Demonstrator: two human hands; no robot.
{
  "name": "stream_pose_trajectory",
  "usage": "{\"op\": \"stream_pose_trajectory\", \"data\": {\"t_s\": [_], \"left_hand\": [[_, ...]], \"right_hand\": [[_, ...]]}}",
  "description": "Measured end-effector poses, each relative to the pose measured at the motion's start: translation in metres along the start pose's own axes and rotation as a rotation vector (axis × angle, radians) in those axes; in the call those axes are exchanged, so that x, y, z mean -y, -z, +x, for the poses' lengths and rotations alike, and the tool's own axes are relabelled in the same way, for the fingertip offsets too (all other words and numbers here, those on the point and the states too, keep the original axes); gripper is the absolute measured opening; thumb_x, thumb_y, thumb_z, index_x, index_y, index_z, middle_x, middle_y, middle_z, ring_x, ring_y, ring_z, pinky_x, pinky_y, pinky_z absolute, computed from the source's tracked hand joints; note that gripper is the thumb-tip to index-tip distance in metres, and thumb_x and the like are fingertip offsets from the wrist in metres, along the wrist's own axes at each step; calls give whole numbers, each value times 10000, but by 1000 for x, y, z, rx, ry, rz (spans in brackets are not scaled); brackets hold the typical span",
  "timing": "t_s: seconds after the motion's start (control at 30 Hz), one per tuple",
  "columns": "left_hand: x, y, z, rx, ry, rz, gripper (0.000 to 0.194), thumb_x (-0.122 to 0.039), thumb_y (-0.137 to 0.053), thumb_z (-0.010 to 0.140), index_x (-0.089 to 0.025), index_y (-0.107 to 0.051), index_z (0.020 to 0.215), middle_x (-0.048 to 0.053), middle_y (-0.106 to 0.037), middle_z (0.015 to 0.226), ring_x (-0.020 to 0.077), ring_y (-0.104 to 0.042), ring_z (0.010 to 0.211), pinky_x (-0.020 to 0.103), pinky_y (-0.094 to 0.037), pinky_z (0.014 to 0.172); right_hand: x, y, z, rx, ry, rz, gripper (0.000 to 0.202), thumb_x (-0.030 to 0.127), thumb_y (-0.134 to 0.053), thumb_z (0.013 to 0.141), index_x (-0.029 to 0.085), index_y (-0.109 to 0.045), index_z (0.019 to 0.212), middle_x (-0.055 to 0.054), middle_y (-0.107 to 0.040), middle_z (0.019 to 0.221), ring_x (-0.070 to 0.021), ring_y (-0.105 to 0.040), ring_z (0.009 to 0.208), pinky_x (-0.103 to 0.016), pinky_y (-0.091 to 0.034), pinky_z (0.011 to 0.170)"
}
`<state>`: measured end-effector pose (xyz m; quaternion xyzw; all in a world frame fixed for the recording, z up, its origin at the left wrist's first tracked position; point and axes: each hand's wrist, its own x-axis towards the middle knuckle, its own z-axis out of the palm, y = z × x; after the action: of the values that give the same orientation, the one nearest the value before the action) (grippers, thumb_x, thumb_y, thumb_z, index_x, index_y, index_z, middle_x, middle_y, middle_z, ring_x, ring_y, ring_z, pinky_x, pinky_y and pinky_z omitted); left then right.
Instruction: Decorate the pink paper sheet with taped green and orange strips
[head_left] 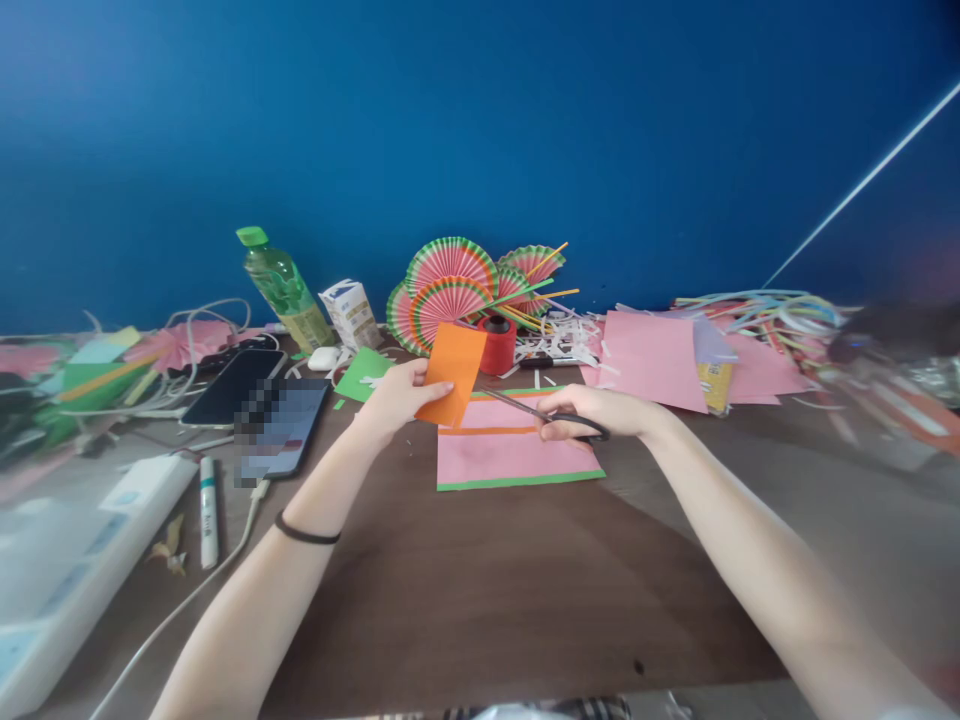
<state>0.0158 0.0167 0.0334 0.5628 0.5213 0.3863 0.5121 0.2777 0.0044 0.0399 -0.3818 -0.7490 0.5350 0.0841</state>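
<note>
My left hand [401,398] pinches the left edge of an orange paper [456,370], raised above the table. My right hand [574,412] is closed on the dark handles of a pair of scissors [514,403], whose blades point left toward the orange paper's lower right side. Beneath them lies a pink sheet [487,460] with a green strip along its near edge and an orange strip across it. A green paper [362,375] with white scraps is just left of my left hand. Behind the orange paper stands a red spool [496,347].
Pleated paper fans [454,280] lean by the blue wall. A green bottle [285,290], a small carton [351,314], phones [289,430] and a marker [208,515] are at left. Pink sheets [652,358] and paper strips lie at right. A white cable [187,605] crosses the left side.
</note>
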Motion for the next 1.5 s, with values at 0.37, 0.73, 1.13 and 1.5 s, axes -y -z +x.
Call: {"op": "stream_pose_trajectory", "data": {"t_s": [0.37, 0.73, 1.13, 1.5], "left_hand": [[0, -10, -5, 56, -25, 106, 359, -389, -701, 596, -171, -628, 871, 49, -698, 889, 226, -649, 782, 316, -505, 648], [0, -11, -5, 7, -17, 43, 366, -379, -743, 536, -169, -652, 822, 55, -699, 834, 238, -647, 752, 330, -500, 639], [1, -13, -5, 16, -23, 40, 348, -359, -739, 549, -163, -647, 821, 57, -698, 822, 239, -647, 758, 344, -502, 654], [3, -15, -3, 10, -4, 26, 323, -348, -744, 541, -172, -652, 796, 51, -702, 816, 233, -648, 753, 339, -505, 670]], "right_hand": [[2, -6, 3, 101, 9, -42, 309, 450, -570, 738, 148, -536, 678, 83, -361, 398, -57, -371, 369, -192, -309, 389], [-3, -4, 4, 93, 0, -85, 328, 458, -566, 732, 135, -590, 787, 65, -424, 445, -59, -381, 393, -200, -311, 406], [-7, -3, 4, 89, -3, -109, 342, 477, -569, 728, 138, -604, 754, 76, -385, 404, -60, -366, 387, -202, -321, 414], [-10, -3, 5, 75, 10, -115, 332, 466, -575, 730, 144, -559, 651, 83, -348, 405, -47, -338, 376, -196, -282, 401]]}}
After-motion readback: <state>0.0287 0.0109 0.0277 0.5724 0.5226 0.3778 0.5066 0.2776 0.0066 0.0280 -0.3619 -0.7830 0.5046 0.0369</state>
